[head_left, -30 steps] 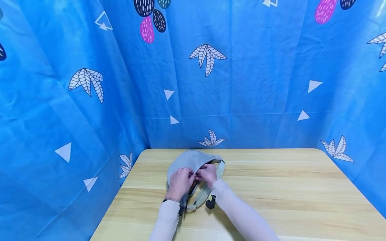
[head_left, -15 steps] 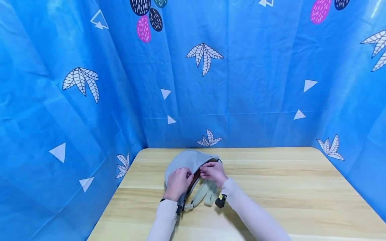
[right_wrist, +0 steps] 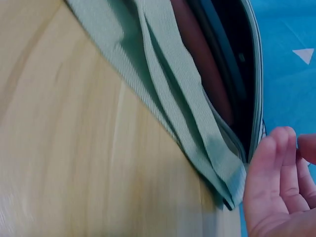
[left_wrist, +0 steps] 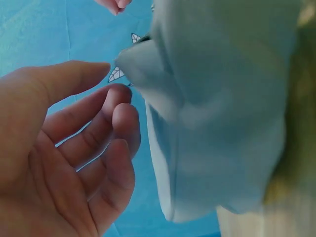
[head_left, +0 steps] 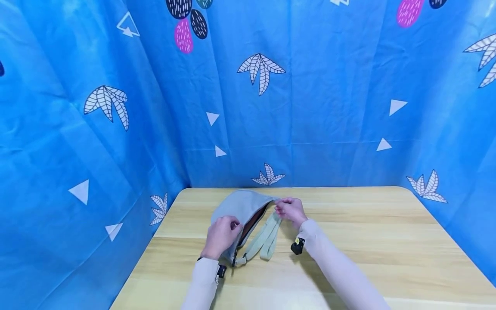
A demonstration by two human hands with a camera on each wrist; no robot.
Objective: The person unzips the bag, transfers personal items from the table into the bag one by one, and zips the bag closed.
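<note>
Bag [head_left: 238, 204] lies on table [head_left: 387, 241], mouth running diag. near-L to far-R; L hand [head_left: 221, 236], loosely curled w/ nothing held, is nearer its middle, R hand [head_left: 291, 211] at far-R tip, can't tell if pinching.

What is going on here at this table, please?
A person is working at a grey bag on a wooden table. The right hand is at the far end of its opening; whether it pinches anything is unclear. The left hand, loosely curved, is beside the nearer part and holds nothing. The opening gapes, and the pale green strap runs beside it.
</note>
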